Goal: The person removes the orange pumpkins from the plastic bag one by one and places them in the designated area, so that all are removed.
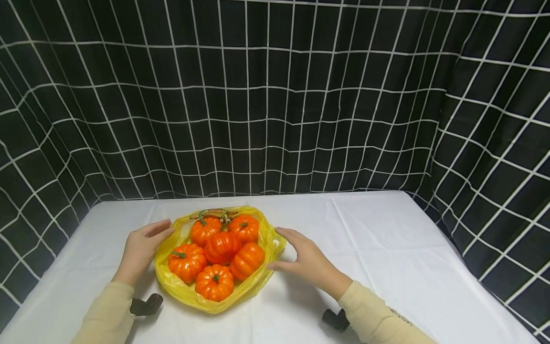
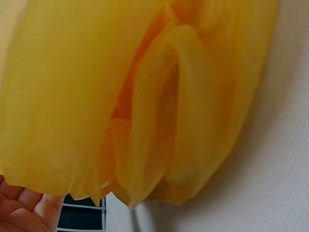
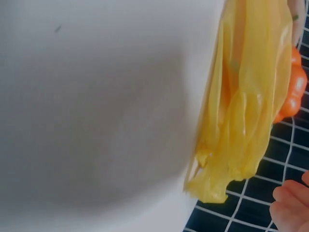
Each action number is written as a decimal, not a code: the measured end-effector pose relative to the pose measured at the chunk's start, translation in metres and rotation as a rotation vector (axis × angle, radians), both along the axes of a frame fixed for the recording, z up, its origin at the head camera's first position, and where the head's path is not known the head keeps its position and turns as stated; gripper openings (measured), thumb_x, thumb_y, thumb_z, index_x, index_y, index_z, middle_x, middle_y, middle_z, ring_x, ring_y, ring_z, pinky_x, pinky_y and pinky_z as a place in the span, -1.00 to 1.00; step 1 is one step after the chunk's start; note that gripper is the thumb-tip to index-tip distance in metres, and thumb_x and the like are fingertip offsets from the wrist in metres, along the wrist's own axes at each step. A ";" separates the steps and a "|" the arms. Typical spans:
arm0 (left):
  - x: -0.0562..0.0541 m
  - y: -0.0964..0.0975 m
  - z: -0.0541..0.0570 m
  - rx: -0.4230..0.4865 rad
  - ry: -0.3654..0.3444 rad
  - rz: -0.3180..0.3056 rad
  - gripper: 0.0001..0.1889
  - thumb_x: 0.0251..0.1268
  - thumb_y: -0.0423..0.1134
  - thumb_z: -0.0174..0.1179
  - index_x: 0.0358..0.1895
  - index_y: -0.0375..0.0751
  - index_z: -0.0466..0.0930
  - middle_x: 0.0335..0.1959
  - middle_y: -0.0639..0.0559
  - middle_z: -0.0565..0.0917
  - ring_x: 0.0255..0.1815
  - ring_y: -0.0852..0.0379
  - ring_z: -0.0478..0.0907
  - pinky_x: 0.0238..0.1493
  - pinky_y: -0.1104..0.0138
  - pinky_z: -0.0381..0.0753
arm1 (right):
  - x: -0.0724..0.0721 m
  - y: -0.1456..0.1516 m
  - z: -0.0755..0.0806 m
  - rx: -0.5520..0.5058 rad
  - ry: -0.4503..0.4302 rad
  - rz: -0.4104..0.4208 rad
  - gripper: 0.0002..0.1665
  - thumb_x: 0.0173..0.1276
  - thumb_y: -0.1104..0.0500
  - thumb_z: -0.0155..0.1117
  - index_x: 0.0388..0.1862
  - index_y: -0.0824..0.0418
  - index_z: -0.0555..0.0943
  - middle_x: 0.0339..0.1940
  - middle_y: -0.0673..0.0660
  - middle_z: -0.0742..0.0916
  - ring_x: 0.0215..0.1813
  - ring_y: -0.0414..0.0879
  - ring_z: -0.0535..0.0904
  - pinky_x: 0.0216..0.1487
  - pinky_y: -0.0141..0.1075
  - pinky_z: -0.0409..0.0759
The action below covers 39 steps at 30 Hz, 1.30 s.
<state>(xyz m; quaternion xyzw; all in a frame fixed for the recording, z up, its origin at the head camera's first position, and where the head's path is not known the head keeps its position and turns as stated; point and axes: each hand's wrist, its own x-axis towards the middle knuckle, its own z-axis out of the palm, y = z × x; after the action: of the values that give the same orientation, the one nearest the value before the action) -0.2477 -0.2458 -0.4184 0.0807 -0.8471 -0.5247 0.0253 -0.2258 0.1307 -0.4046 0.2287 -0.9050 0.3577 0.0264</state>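
1. Looking at a yellow bag (image 1: 172, 296), lying spread on the white table (image 1: 335, 234), toward nine o'clock from its middle.
2. Counting six orange pumpkins (image 1: 222, 247) inside the bag: one in the middle, the others around it at eleven, one, three, six and nine o'clock.
3. Seeing green stems on several pumpkins, including a longer one at eleven o'clock.
4. Stretching the left hand (image 1: 143, 246) beside the bag at nine to ten o'clock, pointing nearly straight fingers toward two o'clock and gripping nothing. Failing to tell contact from a narrow gap at the rim.
5. Holding the right hand (image 1: 307, 258) at three o'clock from the bag, extending fingers toward ten o'clock and spreading the thumb apart toward nine, again gripping nothing. Placing fingertips at the bag's edge, touching or just beside it; not managing to tell which.
6. Finding folded plastic filling much of the left wrist view, with fingertips near its edge at seven to eight o'clock.
7. Wearing cream sleeves (image 1: 107, 308) on both arms, with dark lettering on the right one.
8. Showing a dark piece (image 1: 147, 305) by the left wrist and another by the right.
9. Facing a black curtain (image 1: 258, 105) with white grid lines at twelve o'clock, wrapping round toward ten and two.
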 end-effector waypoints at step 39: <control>0.001 0.008 -0.016 0.104 0.025 0.191 -0.51 0.42 0.03 0.17 0.24 -0.22 0.59 0.26 -0.18 0.61 -0.12 0.53 0.48 -0.16 0.75 0.52 | 0.003 -0.051 0.005 -0.009 -0.111 -0.007 -0.09 0.05 -0.14 0.58 0.28 0.34 0.53 0.27 0.29 0.64 0.35 0.20 0.52 0.39 0.06 0.47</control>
<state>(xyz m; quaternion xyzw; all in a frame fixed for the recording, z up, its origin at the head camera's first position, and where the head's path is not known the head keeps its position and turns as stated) -0.2472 -0.2377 -0.4348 0.1555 -0.8069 -0.5640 0.0816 -0.2227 0.0797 -0.3992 0.2052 -0.9042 0.3739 -0.0214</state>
